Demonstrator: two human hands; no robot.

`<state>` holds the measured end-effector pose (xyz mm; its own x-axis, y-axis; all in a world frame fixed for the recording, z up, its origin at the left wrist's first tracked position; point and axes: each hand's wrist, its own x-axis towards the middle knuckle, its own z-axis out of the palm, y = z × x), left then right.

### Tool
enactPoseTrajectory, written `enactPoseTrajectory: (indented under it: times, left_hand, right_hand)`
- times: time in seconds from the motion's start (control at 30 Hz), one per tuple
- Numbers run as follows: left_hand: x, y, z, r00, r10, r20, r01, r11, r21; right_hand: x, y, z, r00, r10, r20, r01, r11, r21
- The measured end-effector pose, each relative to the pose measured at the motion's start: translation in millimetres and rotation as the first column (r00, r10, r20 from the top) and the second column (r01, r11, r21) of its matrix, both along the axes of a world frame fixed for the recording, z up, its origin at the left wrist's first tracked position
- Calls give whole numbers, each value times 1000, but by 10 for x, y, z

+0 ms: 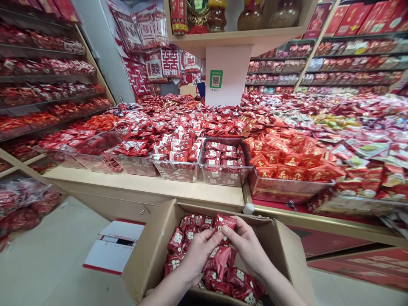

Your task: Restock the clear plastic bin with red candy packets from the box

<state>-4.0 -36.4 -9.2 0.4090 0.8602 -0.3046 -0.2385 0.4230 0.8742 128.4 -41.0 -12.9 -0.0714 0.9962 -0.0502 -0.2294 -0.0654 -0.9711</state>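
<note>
Over an open cardboard box (293,250), both of my hands hold one small red snack packet (225,221) with white print. My left hand (200,251) pinches its lower left side between thumb and fingers. On the packet's right side, my right hand (247,243) has its thumb on top and its fingers behind, partly hidden. Inside the box, below my wrists, lie many similar red packets (176,241) with white characters. My forearms cover part of them.
A counter (153,187) beyond the box carries clear bins, among them a bin of matching packets (219,175) and a bin of orange-red packets (287,187). Stocked shelves (41,76) rise at the left. A white sheet with red edging (111,250) lies on the floor.
</note>
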Motion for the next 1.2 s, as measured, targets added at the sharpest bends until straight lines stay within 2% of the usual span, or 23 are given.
enactPoseTrajectory:
  times: [0.1,0.17,0.23,0.3,0.37,0.43,0.53,0.6,0.7,0.8,0.93,1.1,1.2]
  left_hand:
    - [-112,69,38,988,-115,-103,125,988,96]
    - [-187,116,87,964,-211,-161,236,960,154]
    - [-227,139,135,935,-312,-171,341,921,188]
    - [-217,128,157,928,-344,-142,368,907,206]
    - [-166,85,140,957,-275,-91,288,937,196]
    - [-100,27,93,989,-143,-40,147,980,135]
    - [-34,-38,24,999,16,27,-16,1000,-9]
    - [-34,-45,1,997,23,67,-19,998,-59]
    - [-85,-16,-17,995,-78,60,79,997,-14]
    - [-133,8,-58,988,-137,-67,142,987,81]
    - [-140,-6,-148,972,-103,-210,145,969,199]
    - [-138,11,-171,964,7,-264,47,979,197]
    - [-144,47,-118,963,106,-248,-57,979,197]
  right_hand:
    - [90,12,81,985,78,154,-87,995,51]
    - [141,12,154,950,145,277,-168,984,62]
    - [167,6,210,899,189,395,-240,967,82]
    - [157,-7,217,868,178,463,-259,959,118]
    - [112,-27,163,891,107,441,-189,971,145]
    - [55,-55,73,923,39,382,-97,986,133]
    - [2,-109,-40,952,43,303,-70,994,79]
    - [4,-140,-64,963,99,250,-114,992,46]
    - [46,-167,-49,954,192,230,-204,979,28]
    - [94,-169,-37,923,247,297,-264,964,20]
    - [146,-157,-38,867,270,418,-304,952,16]
    - [174,-134,20,794,165,585,-254,965,72]
    - [155,-93,98,692,43,721,-253,949,186]
